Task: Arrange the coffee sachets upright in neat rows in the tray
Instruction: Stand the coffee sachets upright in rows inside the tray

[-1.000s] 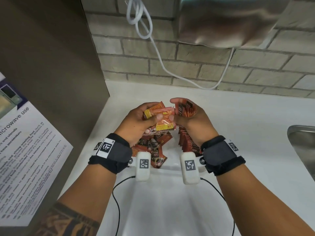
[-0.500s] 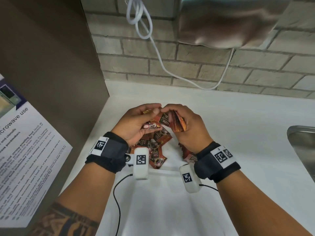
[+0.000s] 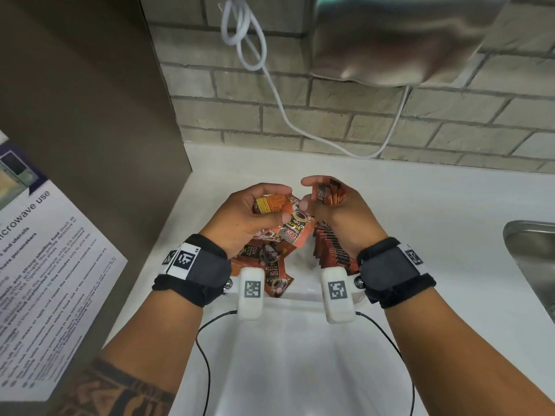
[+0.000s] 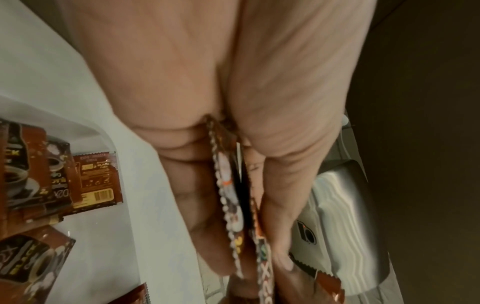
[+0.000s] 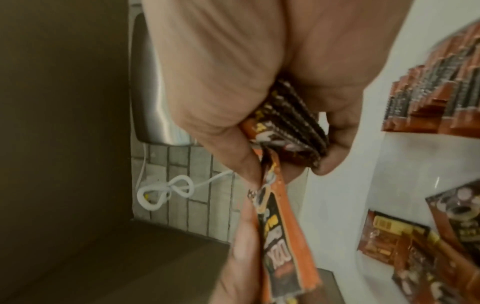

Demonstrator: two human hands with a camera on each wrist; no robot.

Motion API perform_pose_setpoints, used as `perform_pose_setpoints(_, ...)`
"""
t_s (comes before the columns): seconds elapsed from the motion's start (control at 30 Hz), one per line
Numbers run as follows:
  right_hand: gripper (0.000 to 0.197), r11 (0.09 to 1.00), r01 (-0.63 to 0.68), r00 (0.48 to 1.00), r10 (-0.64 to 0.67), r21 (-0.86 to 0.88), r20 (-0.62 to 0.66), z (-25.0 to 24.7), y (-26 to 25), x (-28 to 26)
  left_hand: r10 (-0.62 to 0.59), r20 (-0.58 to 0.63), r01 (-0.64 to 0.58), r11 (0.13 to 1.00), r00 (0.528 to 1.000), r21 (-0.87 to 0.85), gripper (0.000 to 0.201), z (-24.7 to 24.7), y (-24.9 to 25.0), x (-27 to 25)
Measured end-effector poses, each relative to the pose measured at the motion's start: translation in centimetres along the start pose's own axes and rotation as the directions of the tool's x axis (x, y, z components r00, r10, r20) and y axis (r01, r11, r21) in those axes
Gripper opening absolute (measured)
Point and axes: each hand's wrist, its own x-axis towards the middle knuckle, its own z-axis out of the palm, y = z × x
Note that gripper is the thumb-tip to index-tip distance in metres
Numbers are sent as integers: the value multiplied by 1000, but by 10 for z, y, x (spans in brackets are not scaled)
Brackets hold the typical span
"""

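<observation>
Both hands hover over a white tray on the counter. My left hand grips a few orange-brown coffee sachets, seen edge-on between its fingers in the left wrist view. One sachet stretches across to my right hand, whose thumb and forefinger pinch its end. That hand also clutches a fanned stack of sachets in its palm. A row of upright sachets stands along the tray's right side. Loose sachets lie flat on its left.
A brown cabinet side with a microwave notice rises at the left. Behind is a brick wall with a white cable and a steel dispenser. A steel sink lies at the right.
Both hands rose a little and parted. The right hand turned palm inward, showing its fanned stack, and one sachet now spans between the two hands.
</observation>
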Motion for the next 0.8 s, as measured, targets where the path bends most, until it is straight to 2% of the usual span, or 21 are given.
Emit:
perform_pose_setpoints(0.1,32,996,-56,997,59,70,-52,-3,3,3,-33,-4,32,998,999,-50,52,-1,-2,-3)
perform_pose_setpoints(0.23,31,957,-106,980,148,271,-137,3,7,4,-63,-38,59,992,997,-109,65,2,-6,-4)
perform_pose_setpoints(0.33,37,949,-108,978,155,296,-141,9,10,2,-62,-133,38,983,989,-181,58,5,-8,0)
perform_pose_setpoints(0.4,43,954,-122,983,155,275,-103,10,12,0,-56,-209,6,973,976,-230,52,2,-8,3)
perform_pose_setpoints(0.47,40,959,-171,985,174,227,7,11,13,-6,-42,-248,-23,967,968,-253,51,-4,-6,5)
perform_pose_setpoints(0.53,29,957,-247,962,223,154,155,13,14,-11,-14,-260,-47,973,966,-227,54,-7,-4,6)
perform_pose_setpoints(0.6,23,936,-334,923,303,107,236,14,14,-14,26,-244,-66,986,969,-156,59,-6,-1,6)
perform_pose_setpoints(0.7,26,880,-437,877,372,186,304,14,9,-17,88,-202,-100,994,975,-51,55,-2,0,6)
perform_pose_setpoints(0.8,36,841,-446,881,353,306,314,17,6,-16,127,-208,-126,992,970,15,44,1,0,6)
